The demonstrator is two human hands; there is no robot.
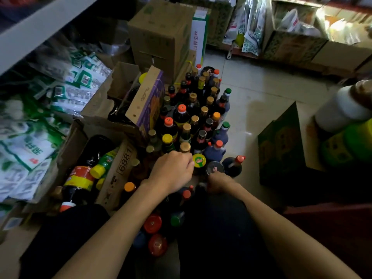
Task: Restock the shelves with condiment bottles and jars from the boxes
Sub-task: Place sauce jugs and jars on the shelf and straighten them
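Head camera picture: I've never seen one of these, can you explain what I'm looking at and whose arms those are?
This is one picture from a camera worn on a person's head, looking down, so the two bare arms are that person's own. On the floor stands a crowd of bottles with coloured caps, with open boxes to the left. The left hand curls beside a yellow-lidded jar. The right hand reaches a dark-lidded jar. Whether either hand grips anything is hidden.
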